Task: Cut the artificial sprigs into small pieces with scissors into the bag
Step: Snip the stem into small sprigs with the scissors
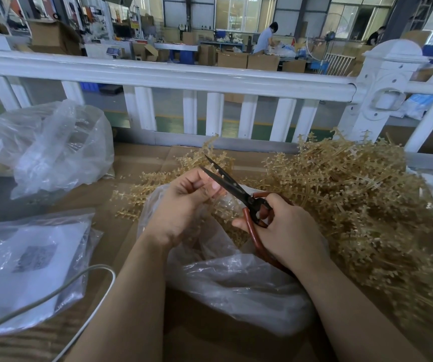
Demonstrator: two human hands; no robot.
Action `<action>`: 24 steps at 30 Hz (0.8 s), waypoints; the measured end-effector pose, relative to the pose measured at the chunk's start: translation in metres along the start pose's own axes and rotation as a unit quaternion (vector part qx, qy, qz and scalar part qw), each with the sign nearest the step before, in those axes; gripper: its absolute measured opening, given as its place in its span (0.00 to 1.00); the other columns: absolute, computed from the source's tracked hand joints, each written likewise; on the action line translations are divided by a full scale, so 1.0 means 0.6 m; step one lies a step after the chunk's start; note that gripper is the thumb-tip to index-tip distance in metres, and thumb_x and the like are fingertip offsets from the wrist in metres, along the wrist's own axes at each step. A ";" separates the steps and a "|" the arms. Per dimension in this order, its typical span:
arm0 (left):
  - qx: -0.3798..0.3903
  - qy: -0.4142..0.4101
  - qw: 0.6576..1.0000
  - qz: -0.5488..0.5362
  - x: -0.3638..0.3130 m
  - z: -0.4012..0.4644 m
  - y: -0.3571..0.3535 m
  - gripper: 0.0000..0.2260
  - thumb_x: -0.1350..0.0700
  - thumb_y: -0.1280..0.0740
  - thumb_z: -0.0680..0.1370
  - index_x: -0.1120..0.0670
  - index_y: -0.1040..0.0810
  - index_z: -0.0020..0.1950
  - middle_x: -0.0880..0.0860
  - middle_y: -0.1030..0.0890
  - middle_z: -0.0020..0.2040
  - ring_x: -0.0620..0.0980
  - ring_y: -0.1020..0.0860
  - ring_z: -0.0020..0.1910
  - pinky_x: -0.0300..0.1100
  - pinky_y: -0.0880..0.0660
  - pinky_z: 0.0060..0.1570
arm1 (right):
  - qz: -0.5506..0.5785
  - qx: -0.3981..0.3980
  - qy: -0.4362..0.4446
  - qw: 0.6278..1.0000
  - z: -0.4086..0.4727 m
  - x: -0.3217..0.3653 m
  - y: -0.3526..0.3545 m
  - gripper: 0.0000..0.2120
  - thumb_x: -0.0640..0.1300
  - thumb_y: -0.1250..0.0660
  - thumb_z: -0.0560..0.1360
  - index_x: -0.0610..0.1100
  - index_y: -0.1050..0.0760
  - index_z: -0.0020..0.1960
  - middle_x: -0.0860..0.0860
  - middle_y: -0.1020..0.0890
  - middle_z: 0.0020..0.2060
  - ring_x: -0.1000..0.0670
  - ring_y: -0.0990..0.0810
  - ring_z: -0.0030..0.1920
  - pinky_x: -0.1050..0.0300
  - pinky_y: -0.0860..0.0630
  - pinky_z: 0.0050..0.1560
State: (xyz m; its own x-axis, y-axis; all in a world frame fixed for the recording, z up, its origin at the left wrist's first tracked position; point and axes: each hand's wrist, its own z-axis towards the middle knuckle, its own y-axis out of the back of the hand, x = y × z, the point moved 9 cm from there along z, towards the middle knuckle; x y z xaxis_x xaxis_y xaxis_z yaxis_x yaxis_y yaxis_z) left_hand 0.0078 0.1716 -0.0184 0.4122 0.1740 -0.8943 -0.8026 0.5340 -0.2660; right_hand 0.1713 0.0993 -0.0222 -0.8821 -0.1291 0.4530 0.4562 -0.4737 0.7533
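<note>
Holding a small stub of sprig [216, 178] pinched between thumb and fingertips, the left hand [184, 202] sat just above the mouth of a clear plastic bag [236, 280] on the cardboard-covered table [142, 158]. The right hand [286, 228] gripped the red handles of the scissors [236, 190], fingers curled through the loops, with the dark blades parted around the stub, right beside the left fingertips.

Judging by the scene, the job looked far from finished. A few cut pieces [233, 233] showed dimly through the bag, but a large heap of uncut tan sprigs [361, 194] filled the table to the right, and several loose sprigs [137, 194] lay behind and left of the bag.

Two other plastic bags rested at the left: a crumpled one [53, 150] farther back, and a flat one [27, 265] nearer, holding white sheets. A grey cable [90, 286] curved across the lower left. A white railing [184, 82] ran behind the table, with a workshop of cardboard boxes beyond.

The blades were close to the left fingers, and the bag's slack rim could have folded over the opening.
</note>
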 end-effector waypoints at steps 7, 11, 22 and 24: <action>-0.015 -0.007 0.999 0.032 -0.007 -0.004 0.001 0.06 0.64 0.31 0.73 0.54 0.18 0.44 0.50 0.15 0.40 0.44 0.17 0.41 0.35 0.22 0.41 | -0.035 -0.024 0.018 0.999 0.000 0.001 0.003 0.33 0.86 0.52 0.63 0.62 0.33 0.51 0.65 0.23 0.39 0.59 0.20 0.39 0.63 0.25 0.35; -0.009 -0.014 0.998 0.053 -0.012 -0.004 -0.002 0.10 0.67 0.33 0.75 0.53 0.18 0.42 0.48 0.16 0.39 0.43 0.19 0.38 0.34 0.24 0.39 | -0.057 -0.038 0.031 0.997 0.000 0.007 0.009 0.32 0.84 0.49 0.66 0.59 0.32 0.51 0.63 0.23 0.40 0.59 0.23 0.36 0.68 0.31 0.31; 0.000 -0.006 0.998 0.064 -0.009 -0.005 -0.005 0.05 0.55 0.27 0.69 0.48 0.15 0.43 0.48 0.15 0.42 0.44 0.18 0.42 0.36 0.22 0.42 | -0.091 -0.055 0.035 0.994 0.000 0.009 0.012 0.34 0.83 0.50 0.67 0.55 0.31 0.49 0.59 0.22 0.39 0.54 0.21 0.37 0.62 0.30 0.30; 0.007 -0.011 0.998 0.061 -0.010 -0.005 -0.007 0.05 0.58 0.28 0.70 0.48 0.15 0.43 0.49 0.15 0.43 0.44 0.17 0.44 0.35 0.22 0.43 | -0.087 -0.055 0.036 0.994 0.000 0.008 0.012 0.33 0.83 0.50 0.68 0.55 0.31 0.49 0.59 0.22 0.39 0.54 0.22 0.37 0.64 0.31 0.29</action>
State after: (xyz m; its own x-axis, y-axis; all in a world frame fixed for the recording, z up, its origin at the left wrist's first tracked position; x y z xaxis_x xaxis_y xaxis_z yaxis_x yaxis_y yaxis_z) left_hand 0.0073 0.1656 -0.0132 0.3212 0.2555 -0.9119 -0.8415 0.5186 -0.1512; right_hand 0.1702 0.0952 -0.0147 -0.9545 -0.0967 0.2820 0.2836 -0.5860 0.7591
